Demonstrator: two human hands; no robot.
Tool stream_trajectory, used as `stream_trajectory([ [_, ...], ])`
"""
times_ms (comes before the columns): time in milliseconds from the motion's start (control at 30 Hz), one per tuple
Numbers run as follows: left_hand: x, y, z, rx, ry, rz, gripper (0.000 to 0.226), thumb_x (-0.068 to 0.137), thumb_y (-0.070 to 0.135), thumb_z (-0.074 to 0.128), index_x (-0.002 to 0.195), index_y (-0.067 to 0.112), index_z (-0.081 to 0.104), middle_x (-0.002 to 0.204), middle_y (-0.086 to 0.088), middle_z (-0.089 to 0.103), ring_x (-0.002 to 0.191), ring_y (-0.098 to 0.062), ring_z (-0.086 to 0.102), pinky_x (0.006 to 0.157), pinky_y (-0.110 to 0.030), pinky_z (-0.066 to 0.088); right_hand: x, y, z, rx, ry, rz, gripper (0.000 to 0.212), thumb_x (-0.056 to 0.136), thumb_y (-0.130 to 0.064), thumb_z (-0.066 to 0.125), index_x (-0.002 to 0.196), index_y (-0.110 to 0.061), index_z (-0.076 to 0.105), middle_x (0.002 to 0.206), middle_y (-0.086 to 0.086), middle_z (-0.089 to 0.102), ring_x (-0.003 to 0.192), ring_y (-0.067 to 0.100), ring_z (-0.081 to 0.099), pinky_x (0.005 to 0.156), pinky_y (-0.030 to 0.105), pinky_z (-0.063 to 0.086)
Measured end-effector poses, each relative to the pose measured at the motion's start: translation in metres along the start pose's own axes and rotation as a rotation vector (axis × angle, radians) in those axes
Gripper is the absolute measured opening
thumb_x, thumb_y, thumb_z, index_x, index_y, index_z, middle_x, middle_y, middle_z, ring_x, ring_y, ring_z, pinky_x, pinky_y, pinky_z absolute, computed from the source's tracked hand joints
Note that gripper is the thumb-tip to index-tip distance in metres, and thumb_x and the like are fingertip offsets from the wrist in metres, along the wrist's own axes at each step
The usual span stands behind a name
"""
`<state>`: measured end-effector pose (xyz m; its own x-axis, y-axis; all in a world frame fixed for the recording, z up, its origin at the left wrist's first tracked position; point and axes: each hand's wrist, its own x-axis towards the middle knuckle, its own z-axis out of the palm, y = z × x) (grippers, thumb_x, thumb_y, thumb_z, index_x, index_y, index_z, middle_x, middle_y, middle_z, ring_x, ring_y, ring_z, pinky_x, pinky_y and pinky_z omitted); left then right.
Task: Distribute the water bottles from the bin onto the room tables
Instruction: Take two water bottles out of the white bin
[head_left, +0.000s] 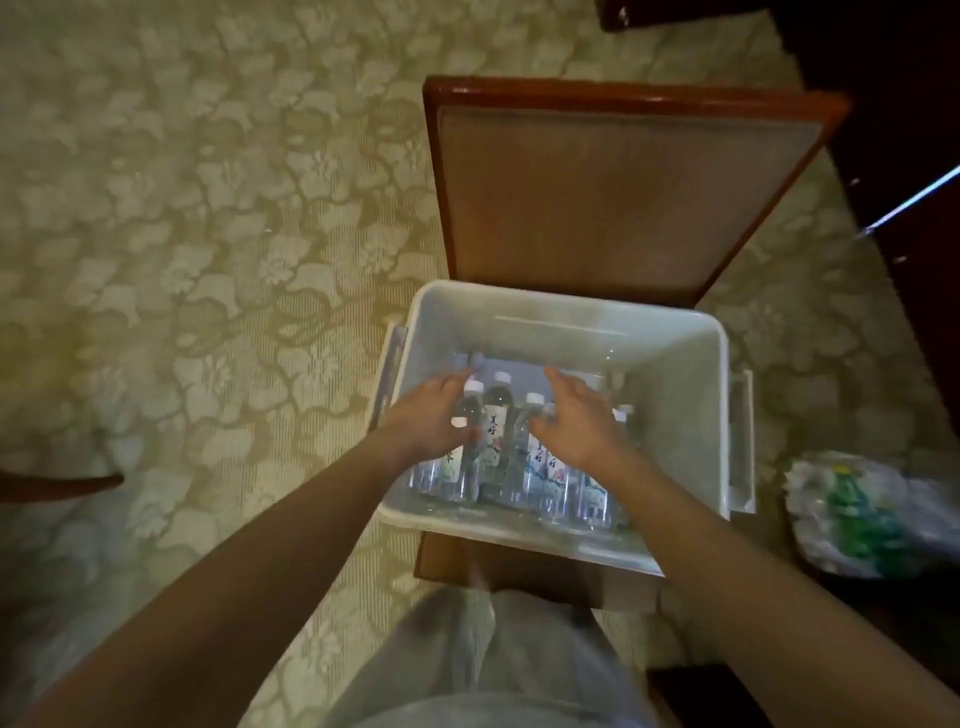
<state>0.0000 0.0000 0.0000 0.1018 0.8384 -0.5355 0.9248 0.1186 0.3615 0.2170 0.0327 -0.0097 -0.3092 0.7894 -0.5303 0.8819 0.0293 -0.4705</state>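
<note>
Left grip (431, 421) and right grip (579, 423) are spread over the clear white-capped plastic water bottles (493, 434), which lie caps toward 12 o'clock in the white plastic bin (675, 384) at 4 o'clock. I judge I'm lining up one bottle each.

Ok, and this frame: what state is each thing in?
bin: open-topped, on the chair seat, partly filled.
water bottles: capped, side by side inside the bin.
left hand: over one bottle, grip unclear.
right hand: open, fingers spread over the bottles.
chair: carries the bin at its near edge.
plastic bag: right of the bin, blurred, something green inside.
</note>
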Motion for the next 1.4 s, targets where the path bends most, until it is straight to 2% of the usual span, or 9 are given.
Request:
stream_trajectory([
  [333, 0.053, -0.011, 0.050, 0.083, -0.091, -0.152, 0.103, 0.081, 0.056, 0.065, 0.155, 0.017, 0.005, 0.161, -0.008, 0.021, 0.149, -0.028, 0.015, 0.119, -0.048, 0.018, 0.047, 0.052, 0.030, -0.029, -0.160, 0.125, 0.078, 0.094, -0.043, 0.058, 0.158, -0.021, 0.018, 0.163, 0.009, 0.024, 0.150, 0.029, 0.021, 0.120, 0.053, 0.021],
  [533, 0.060, -0.011, 0.073, 0.134, -0.110, -0.192, 0.107, 0.083, 0.060, 0.062, 0.155, 0.019, -0.004, 0.164, -0.003, 0.007, 0.151, -0.025, 0.000, 0.122, -0.048, 0.001, 0.060, 0.060, 0.052, -0.087, -0.183, 0.113, 0.077, 0.095, -0.050, 0.053, 0.157, -0.020, 0.020, 0.164, 0.008, 0.023, 0.154, 0.029, 0.006, 0.122, 0.055, 0.002],
  [733, 0.062, -0.020, 0.085, 0.069, -0.089, -0.218, 0.116, 0.078, 0.060, 0.067, 0.155, 0.015, -0.006, 0.165, -0.001, -0.001, 0.151, -0.022, -0.008, 0.121, -0.045, -0.005, 0.081, 0.052, 0.064, -0.152, -0.156, 0.063, 0.076, 0.096, -0.052, 0.050, 0.155, -0.014, 0.022, 0.157, 0.012, 0.037, 0.153, 0.025, 0.015, 0.122, 0.045, -0.011],
  [867, 0.065, -0.022, 0.082, 0.033, -0.057, -0.205, 0.118, 0.075, 0.059, 0.071, 0.155, 0.013, -0.002, 0.164, -0.002, 0.008, 0.151, -0.022, -0.007, 0.122, -0.042, -0.005, 0.097, 0.048, 0.065, -0.130, -0.152, 0.108, 0.060, 0.099, -0.047, 0.046, 0.148, -0.016, 0.036, 0.143, 0.010, 0.055, 0.148, 0.024, 0.029, 0.123, 0.048, -0.010],
  [1133, 0.068, -0.026, 0.086, -0.025, -0.015, -0.226, 0.117, 0.074, 0.059, 0.072, 0.156, 0.014, 0.001, 0.160, -0.004, 0.025, 0.151, -0.022, -0.003, 0.123, -0.041, -0.001, 0.118, 0.049, 0.072, -0.155, -0.256, 0.158, 0.063, 0.096, -0.049, 0.050, 0.147, -0.017, 0.036, 0.144, 0.012, 0.053, 0.146, 0.026, 0.032, 0.119, 0.050, -0.015],
  [1200, 0.066, -0.022, 0.087, -0.021, 0.024, -0.227, 0.117, 0.073, 0.057, 0.074, 0.156, 0.013, 0.004, 0.156, -0.005, 0.031, 0.150, -0.023, 0.003, 0.123, -0.042, 0.002, 0.116, 0.049, 0.074, -0.103, -0.219, 0.145, 0.058, 0.092, -0.048, 0.055, 0.140, -0.018, 0.040, 0.122, 0.009, 0.065, 0.135, 0.027, 0.046, 0.122, 0.048, -0.009],
  [1267, 0.061, -0.017, 0.088, -0.035, 0.068, -0.218, 0.116, 0.072, 0.054, 0.077, 0.155, 0.014, 0.006, 0.153, -0.005, 0.035, 0.148, -0.024, 0.009, 0.122, -0.042, 0.009, 0.109, 0.048, 0.073, 0.012, -0.173, 0.117, 0.057, 0.089, -0.042, 0.061, 0.137, -0.018, 0.042, 0.110, 0.007, 0.066, 0.124, 0.029, 0.052, 0.121, 0.046, 0.019],
  [1333, 0.054, -0.012, 0.091, -0.084, 0.101, -0.210, 0.116, 0.071, 0.049, 0.079, 0.156, 0.016, 0.007, 0.153, -0.003, 0.033, 0.146, -0.024, 0.014, 0.119, -0.041, 0.021, 0.100, 0.047, 0.072, 0.160, -0.144, 0.128, 0.064, 0.085, -0.037, 0.069, 0.139, -0.018, 0.040, 0.118, 0.010, 0.061, 0.116, 0.030, 0.053, 0.097, 0.039, 0.045],
  [1400, 0.048, -0.007, 0.092, -0.143, 0.120, -0.199, 0.115, 0.071, 0.043, 0.082, 0.155, 0.019, 0.008, 0.153, -0.002, 0.032, 0.142, -0.024, 0.023, 0.111, -0.040, 0.034, 0.090, 0.044, 0.069, 0.260, -0.113, 0.129, 0.073, 0.081, -0.035, 0.075, 0.142, -0.018, 0.039, 0.125, 0.007, 0.057, 0.113, 0.025, 0.055, 0.090, 0.035, 0.048],
])
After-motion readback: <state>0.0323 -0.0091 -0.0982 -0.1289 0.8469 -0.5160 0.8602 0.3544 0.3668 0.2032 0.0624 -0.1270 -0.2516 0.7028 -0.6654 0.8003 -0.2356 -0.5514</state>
